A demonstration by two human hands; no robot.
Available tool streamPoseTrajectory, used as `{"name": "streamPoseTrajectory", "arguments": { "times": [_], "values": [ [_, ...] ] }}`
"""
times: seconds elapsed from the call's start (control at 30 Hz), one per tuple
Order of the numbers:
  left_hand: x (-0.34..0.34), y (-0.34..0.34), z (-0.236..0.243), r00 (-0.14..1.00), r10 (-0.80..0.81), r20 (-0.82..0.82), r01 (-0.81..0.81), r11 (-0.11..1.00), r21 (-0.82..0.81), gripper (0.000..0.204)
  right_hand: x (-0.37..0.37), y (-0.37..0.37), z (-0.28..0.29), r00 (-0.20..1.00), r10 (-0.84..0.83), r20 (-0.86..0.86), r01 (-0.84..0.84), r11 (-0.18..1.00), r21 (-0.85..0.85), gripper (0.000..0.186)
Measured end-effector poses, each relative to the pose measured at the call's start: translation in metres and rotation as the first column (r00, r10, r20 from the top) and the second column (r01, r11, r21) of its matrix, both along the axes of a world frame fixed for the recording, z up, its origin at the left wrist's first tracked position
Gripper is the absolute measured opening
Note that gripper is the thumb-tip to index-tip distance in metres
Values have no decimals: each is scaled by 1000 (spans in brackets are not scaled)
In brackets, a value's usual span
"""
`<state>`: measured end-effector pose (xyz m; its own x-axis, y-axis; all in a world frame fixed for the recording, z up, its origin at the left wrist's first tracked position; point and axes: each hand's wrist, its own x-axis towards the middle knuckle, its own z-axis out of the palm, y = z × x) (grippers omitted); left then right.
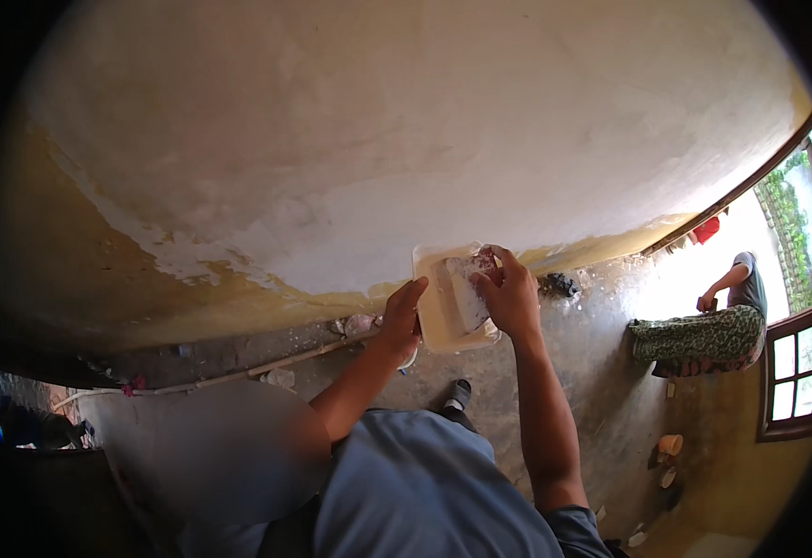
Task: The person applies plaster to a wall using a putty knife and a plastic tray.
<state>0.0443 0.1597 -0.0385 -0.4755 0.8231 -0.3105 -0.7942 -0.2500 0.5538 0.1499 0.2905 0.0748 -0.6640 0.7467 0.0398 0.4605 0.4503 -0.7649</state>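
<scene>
Tub (433,324), gripped at its left side by the left hand (402,316). The right hand (515,296), fingers curled, clasps a whitish block (465,292) at the tub's opening.

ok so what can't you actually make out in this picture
All in the head view:
Most fingers of the left hand: hidden behind the pale tub.
The gripped part of the whitish piece: covered by the right hand.
Whatever lies under the grey patch, lower left: blurred out.
The dark lump beyond the right hand: too small and dark to identify.
</scene>
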Motion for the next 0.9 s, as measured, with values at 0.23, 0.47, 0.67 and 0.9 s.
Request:
{"name": "streamPoseTrajectory", "arguments": {
  "times": [0.23, 0.47, 0.67, 0.9],
  "values": [
    [3, 7, 2, 992, 35, -122, -42, 997, -59, 38, -2, -5, -31, 999, 31, -36, -29, 998, 54, 47],
    [4, -5, 1, 989, 114, -89, -120, 991, -65, 39, -4, -2, -8, 992, -35, -125, -9, 943, -332, 40],
    [-17, -20, -14, 994, 82, -74, -84, 996, -32, 56, -4, 13, -10, 985, -61, -160, 26, 978, -208, 44],
    [-24, -24, -5, 976, 219, -12, -219, 975, -35, 35, -7, 13, -17, 912, -216, -350, -54, 780, -624, 35]
  ]
}}
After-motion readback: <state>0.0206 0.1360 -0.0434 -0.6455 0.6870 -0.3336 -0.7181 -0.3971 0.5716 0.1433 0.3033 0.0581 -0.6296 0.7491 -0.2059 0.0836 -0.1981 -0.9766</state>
